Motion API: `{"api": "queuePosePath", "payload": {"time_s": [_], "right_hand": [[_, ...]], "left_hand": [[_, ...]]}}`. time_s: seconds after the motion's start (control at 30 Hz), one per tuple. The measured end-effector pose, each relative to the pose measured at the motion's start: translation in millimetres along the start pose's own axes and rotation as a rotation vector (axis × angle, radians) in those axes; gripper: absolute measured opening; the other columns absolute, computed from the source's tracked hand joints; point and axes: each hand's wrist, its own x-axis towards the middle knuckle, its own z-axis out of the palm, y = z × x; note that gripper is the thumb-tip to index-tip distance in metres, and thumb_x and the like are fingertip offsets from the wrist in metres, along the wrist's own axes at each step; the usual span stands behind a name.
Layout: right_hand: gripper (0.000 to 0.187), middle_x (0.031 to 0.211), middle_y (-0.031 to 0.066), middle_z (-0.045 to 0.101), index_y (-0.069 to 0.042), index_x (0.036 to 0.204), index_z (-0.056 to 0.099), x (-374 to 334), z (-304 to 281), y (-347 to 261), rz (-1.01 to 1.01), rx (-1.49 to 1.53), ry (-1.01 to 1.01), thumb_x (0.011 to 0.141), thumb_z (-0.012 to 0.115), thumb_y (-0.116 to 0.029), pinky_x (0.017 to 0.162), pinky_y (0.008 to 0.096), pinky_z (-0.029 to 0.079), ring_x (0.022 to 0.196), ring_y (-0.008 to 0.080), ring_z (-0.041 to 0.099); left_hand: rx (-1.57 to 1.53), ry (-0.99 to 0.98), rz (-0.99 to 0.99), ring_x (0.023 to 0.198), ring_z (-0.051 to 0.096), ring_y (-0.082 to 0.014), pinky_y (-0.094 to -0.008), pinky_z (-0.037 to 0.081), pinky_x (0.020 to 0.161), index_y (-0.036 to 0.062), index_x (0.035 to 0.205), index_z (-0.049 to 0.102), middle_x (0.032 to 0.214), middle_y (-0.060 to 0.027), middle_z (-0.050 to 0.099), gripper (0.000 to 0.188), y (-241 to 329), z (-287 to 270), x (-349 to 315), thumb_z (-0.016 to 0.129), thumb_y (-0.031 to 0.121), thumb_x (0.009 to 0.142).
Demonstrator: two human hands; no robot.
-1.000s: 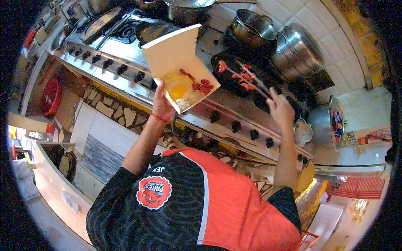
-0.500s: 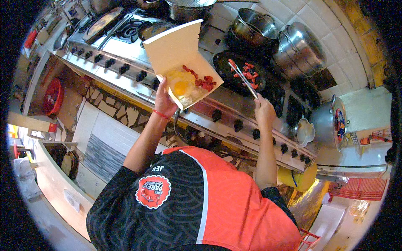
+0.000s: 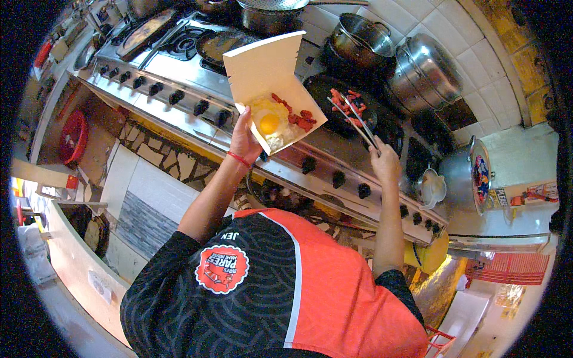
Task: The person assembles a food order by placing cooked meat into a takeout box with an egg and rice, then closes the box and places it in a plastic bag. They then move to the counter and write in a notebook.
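Your left grip [image 3: 245, 137] clamps the takeout box [image 3: 264, 70], likely steadying its egg [image 3: 269, 124]; right grip [image 3: 385, 161] clamps tongs [image 3: 367, 136] at the one-o'clock skillet [image 3: 320, 89].

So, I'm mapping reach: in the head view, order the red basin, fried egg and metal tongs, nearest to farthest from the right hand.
1. Metal tongs: in the right hand.
2. Fried egg: left, in the open paperboard box.
3. Red basin: far left.
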Motion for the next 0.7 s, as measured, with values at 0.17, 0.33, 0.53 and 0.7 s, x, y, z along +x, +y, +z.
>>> {"api": "queuePosePath", "payload": {"time_s": [0.17,0.33,0.53,0.7], "right_hand": [[0.031,0.090,0.0143,0.063,-0.021,0.119,0.064,-1,22,-4,0.009,-0.005,0.068,0.092,0.056,-0.032,0.071,0.0461,0.049,0.086,0.0367,0.062],[0.027,0.093,0.0148,0.067,-0.017,0.113,0.067,4,16,6,0.007,0.110,0.133,0.092,0.056,-0.028,0.072,0.0438,0.050,0.085,0.0362,0.064],[0.031,0.101,0.0177,0.068,-0.011,0.116,0.067,-8,-38,4,-0.041,0.246,0.093,0.090,0.061,-0.027,0.078,0.0346,0.050,0.088,0.0310,0.067],[0.032,0.091,0.0107,0.067,-0.014,0.120,0.065,-34,-68,-39,-0.192,0.201,0.075,0.090,0.062,-0.025,0.072,0.0334,0.050,0.081,0.0273,0.065]], "left_hand": [[-0.014,0.012,-0.014,0.127,0.047,-0.0298,-0.0460,0.035,0.109,0.0068,0.139,0.037,0.138,-0.0125,0.048,0.058,-1,2,-1,0.051,0.041,0.094],[-0.014,0.002,0.005,0.127,0.047,-0.0304,-0.0465,0.036,0.108,0.0066,0.138,0.038,0.138,-0.0127,0.048,0.057,-2,2,1,0.052,0.040,0.094],[-0.034,-0.014,-0.012,0.126,0.048,-0.0307,-0.0474,0.036,0.108,0.0064,0.138,0.038,0.137,-0.0129,0.048,0.057,-5,1,9,0.052,0.039,0.094],[0.016,0.012,-0.006,0.124,0.050,-0.0325,-0.0487,0.037,0.107,0.0071,0.138,0.040,0.136,-0.0140,0.051,0.058,-11,10,14,0.050,0.043,0.093]]}}
